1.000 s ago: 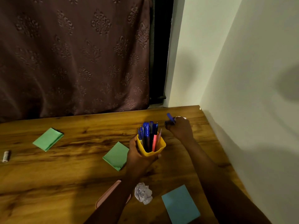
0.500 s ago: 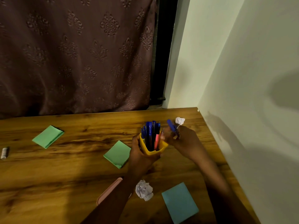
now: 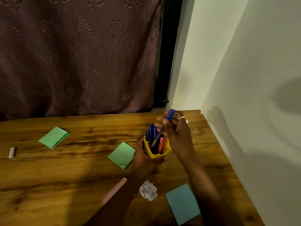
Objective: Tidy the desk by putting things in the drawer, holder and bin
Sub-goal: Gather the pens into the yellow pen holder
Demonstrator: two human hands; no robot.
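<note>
While gripping the yellow holder (image 3: 160,153) in the left hand (image 3: 143,162), pinching a blue pen (image 3: 169,115) between right hand (image 3: 179,134) fingertips, tip down inside the rim among other blue pens and a pink one. Parked near the desk's (image 3: 81,176) back right corner, close to the wall (image 3: 244,111). Loads of bare wood off left, past the green pad (image 3: 122,154). Half a second back, had that pen beside the rim; now steeper and partly in.
</note>
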